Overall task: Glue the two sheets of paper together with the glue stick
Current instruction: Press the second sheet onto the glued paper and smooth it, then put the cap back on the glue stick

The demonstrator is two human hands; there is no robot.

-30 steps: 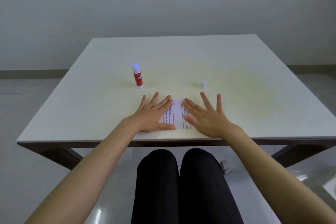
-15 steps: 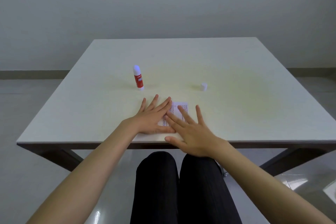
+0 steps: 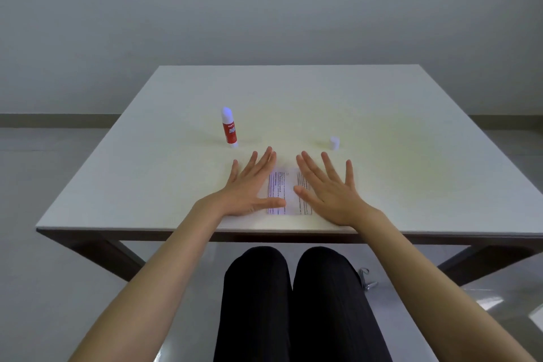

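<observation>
Two flat hands on printed paper [image 3: 289, 192]; glue stick [image 3: 229, 127] label unreadable.

Both forearms are bare from the lower frame edge up to the wrists, with no sleeve, watch or band showing on either. The left hand [image 3: 249, 186] and right hand [image 3: 329, 189] wear no rings or gloves, and the nails look short and unpainted. The legs [image 3: 293, 303] are clad in black trousers of a plain, faintly ribbed fabric.
</observation>
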